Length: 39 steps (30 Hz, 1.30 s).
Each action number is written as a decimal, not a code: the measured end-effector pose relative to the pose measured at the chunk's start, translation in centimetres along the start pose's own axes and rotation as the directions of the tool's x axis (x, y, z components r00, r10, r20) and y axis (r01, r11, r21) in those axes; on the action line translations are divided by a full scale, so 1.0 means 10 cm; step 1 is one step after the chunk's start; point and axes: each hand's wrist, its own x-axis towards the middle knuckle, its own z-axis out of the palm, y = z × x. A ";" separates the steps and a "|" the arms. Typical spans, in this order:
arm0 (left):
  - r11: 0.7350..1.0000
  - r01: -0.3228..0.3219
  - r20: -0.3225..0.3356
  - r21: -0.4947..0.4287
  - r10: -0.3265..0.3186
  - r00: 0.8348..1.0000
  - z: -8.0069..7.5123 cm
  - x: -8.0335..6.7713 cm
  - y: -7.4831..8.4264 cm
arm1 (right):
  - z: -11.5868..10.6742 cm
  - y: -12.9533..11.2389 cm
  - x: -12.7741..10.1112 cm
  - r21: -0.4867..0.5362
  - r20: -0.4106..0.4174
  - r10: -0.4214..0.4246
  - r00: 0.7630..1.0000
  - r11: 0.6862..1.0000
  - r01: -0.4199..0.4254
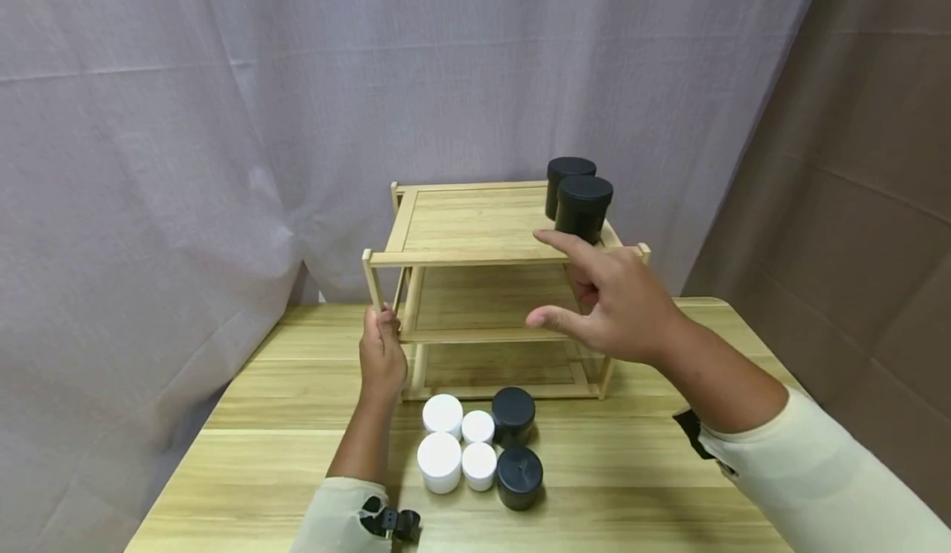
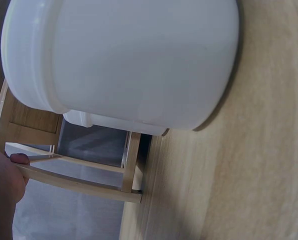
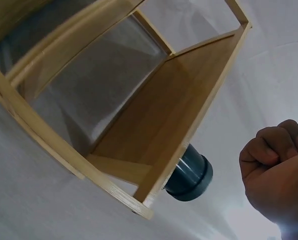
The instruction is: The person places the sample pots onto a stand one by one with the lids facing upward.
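Observation:
A three-tier wooden rack (image 1: 475, 259) stands on the table. My left hand (image 1: 382, 355) grips its front left post, thumb and fingers round the wood; the left wrist view shows the same hand (image 2: 6, 180) at the frame. Two lidded black jars (image 1: 584, 202) stand one behind the other at the right of the top shelf. My right hand (image 1: 620, 301) is in front of the rack's right side, just below the front jar, index finger and thumb spread apart with nothing between them. The other fingers (image 3: 271, 145) look bent in the right wrist view.
Before the rack, two larger white jars (image 1: 440, 458), two smaller white jars (image 1: 479, 464) and two black jars (image 1: 520, 477) stand in close rows on the wooden table (image 1: 297, 388). A grey curtain (image 1: 446, 74) hangs behind, with a brown one (image 1: 854, 165) at the right.

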 end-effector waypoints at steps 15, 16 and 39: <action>1.000 0.009 0.001 0.025 -0.009 1.000 -0.02 0.01 0.01 | 0.19 0.11 -0.22 0.353 0.059 -0.061 0.996 0.935 0.036; 1.000 0.009 0.001 0.026 -0.009 1.000 -0.02 0.01 0.01 | 0.21 0.12 -0.23 0.370 0.065 -0.055 0.996 0.929 0.027; 1.000 0.021 0.008 0.013 -0.021 1.000 -0.02 0.01 -0.01 | 0.53 0.15 -0.63 0.463 0.440 0.145 0.886 0.809 -0.362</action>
